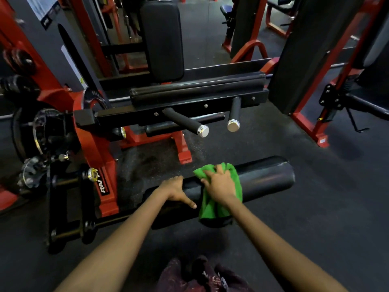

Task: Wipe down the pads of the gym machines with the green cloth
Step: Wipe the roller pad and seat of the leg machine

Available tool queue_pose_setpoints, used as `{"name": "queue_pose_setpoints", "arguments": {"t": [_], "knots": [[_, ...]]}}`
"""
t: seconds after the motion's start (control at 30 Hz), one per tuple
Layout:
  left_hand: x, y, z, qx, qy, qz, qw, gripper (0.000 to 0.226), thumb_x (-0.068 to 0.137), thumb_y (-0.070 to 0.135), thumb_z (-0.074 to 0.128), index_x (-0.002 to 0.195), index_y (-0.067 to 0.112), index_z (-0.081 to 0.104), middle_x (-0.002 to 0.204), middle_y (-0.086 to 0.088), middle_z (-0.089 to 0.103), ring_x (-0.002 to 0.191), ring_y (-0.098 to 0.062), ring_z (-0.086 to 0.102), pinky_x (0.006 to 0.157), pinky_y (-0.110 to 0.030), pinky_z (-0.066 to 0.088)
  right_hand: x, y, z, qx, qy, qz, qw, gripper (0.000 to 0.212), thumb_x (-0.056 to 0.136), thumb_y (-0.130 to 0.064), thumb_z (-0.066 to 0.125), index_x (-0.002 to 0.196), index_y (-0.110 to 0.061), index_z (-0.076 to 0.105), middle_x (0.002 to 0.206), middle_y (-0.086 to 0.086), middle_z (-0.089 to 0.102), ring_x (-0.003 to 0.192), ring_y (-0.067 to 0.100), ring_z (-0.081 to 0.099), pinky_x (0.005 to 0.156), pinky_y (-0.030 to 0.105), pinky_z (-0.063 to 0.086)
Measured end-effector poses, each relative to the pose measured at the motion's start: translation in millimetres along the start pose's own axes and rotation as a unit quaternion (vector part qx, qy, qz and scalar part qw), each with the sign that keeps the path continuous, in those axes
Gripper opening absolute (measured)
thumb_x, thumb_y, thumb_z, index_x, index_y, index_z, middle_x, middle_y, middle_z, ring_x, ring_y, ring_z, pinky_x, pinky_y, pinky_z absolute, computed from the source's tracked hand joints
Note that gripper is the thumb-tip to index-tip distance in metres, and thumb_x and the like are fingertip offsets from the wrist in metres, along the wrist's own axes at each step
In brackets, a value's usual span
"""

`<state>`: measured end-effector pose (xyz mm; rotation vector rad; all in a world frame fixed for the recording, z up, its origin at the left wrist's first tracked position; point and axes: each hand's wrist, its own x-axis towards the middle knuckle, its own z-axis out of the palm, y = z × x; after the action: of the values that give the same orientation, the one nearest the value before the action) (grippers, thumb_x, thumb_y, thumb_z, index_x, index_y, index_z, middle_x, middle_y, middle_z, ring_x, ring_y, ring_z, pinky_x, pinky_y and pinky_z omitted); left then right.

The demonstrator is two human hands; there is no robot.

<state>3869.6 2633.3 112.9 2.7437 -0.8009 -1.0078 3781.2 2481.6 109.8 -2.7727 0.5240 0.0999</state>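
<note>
My right hand (220,183) presses the green cloth (219,199) down on the black roller pad (267,180), my fingers (211,172) spread apart and bent over the top of the cloth, bunching its upper edge. The cloth drapes over the roller about midway along its length and hangs down the near side. My left hand (176,190) rests on the same roller just beside the cloth, fingers curved over the far side and thumb stretched along the near side toward the cloth, bracing rather than gripping. The right end of the roller lies bare.

The roller sits low, close to the dark rubber floor (315,218), joined at its left end to the red frame (105,165) of the machine. Beyond it, two black handles (185,121) with silver caps point toward me from a black crossbar, and an upright back pad (162,39) stands behind that. More red-framed machines stand farther back.
</note>
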Motion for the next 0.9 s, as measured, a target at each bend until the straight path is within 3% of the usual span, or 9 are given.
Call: {"name": "queue_pose_setpoints", "arguments": {"t": [0.2, 0.33, 0.47, 0.57, 0.6, 0.7, 0.77, 0.9], "knots": [[-19, 11, 24, 0.063, 0.064, -0.005, 0.996, 0.13, 0.057, 0.069, 0.076, 0.15, 0.006, 0.01, 0.157, -0.011, 0.017, 0.144, -0.027, 0.017, 0.118, -0.048, 0.009, 28, 100, -25, 0.003, 0.057, 0.147, 0.987, 0.043, 0.095, -0.04, 0.049, 0.134, -0.023, 0.053, 0.139, 0.017, 0.038, 0.121, 0.042, 0.042, 0.101, 0.04, 0.034], [-36, 25, 54, 0.159, 0.144, -0.04, 0.976, 0.129, 0.067, 0.068, 0.068, 0.15, 0.002, -0.004, 0.159, -0.013, 0.004, 0.147, -0.028, 0.004, 0.116, -0.053, 0.0, 9, 72, -16, 0.007, 0.095, 0.186, 0.978, 0.041, 0.095, -0.037, 0.05, 0.133, -0.022, 0.052, 0.141, 0.016, 0.032, 0.119, 0.04, 0.038, 0.094, 0.041, 0.037], [-43, 34, 71, 0.185, 0.173, -0.062, 0.965, 0.103, 0.086, 0.046, 0.058, 0.148, -0.003, -0.009, 0.158, -0.017, -0.004, 0.146, -0.032, -0.003, 0.113, -0.059, -0.005, -26, -14, 14, 0.029, 0.091, 0.126, 0.987, 0.04, 0.09, -0.032, 0.055, 0.129, -0.023, 0.056, 0.141, 0.016, 0.038, 0.11, 0.041, 0.043, 0.083, 0.043, 0.046], [-44, 30, 68, 0.246, 0.152, -0.036, 0.957, 0.075, 0.095, 0.026, 0.038, 0.148, -0.003, -0.007, 0.158, -0.02, -0.005, 0.145, -0.035, -0.008, 0.115, -0.058, -0.003, -45, -58, 31, 0.039, 0.086, 0.036, 0.995, 0.04, 0.081, -0.026, 0.057, 0.12, -0.02, 0.066, 0.129, 0.018, 0.054, 0.089, 0.038, 0.055, 0.066, 0.041, 0.051], [-44, 27, 67, 0.236, 0.152, -0.024, 0.96, 0.076, 0.094, 0.028, 0.039, 0.148, -0.003, -0.004, 0.158, -0.02, -0.003, 0.146, -0.034, -0.006, 0.116, -0.056, -0.002, -44, -57, 33, 0.037, 0.087, 0.012, 0.995, 0.042, 0.083, -0.026, 0.055, 0.123, -0.02, 0.064, 0.13, 0.017, 0.053, 0.09, 0.037, 0.054, 0.068, 0.041, 0.051], [-41, 12, 54, 0.119, 0.176, 0.022, 0.977, 0.102, 0.079, 0.053, 0.063, 0.15, 0.006, 0.007, 0.157, -0.009, 0.011, 0.145, -0.025, 0.01, 0.117, -0.044, 0.004, -30, -13, 23, 0.034, 0.077, -0.032, 0.996, 0.045, 0.094, -0.035, 0.05, 0.138, -0.029, 0.048, 0.141, 0.011, 0.041, 0.108, 0.037, 0.045, 0.092, 0.043, 0.043], [-38, 0, 41, 0.057, 0.175, 0.06, 0.981, 0.111, 0.07, 0.063, 0.069, 0.15, 0.011, 0.013, 0.155, -0.004, 0.019, 0.142, -0.022, 0.017, 0.117, -0.038, 0.01, -18, 28, 14, 0.029, 0.119, 0.023, 0.992, 0.045, 0.092, -0.042, 0.054, 0.135, -0.031, 0.052, 0.14, 0.011, 0.044, 0.11, 0.039, 0.045, 0.094, 0.043, 0.04], [-31, -14, 25, -0.013, 0.143, 0.085, 0.986, 0.11, 0.067, 0.059, 0.075, 0.149, 0.014, 0.017, 0.154, -0.005, 0.021, 0.142, -0.022, 0.019, 0.117, -0.035, 0.015, 1, 78, -5, 0.053, 0.145, 0.137, 0.978, 0.045, 0.09, -0.042, 0.057, 0.133, -0.026, 0.055, 0.139, 0.017, 0.043, 0.115, 0.043, 0.043, 0.098, 0.045, 0.036]]}}
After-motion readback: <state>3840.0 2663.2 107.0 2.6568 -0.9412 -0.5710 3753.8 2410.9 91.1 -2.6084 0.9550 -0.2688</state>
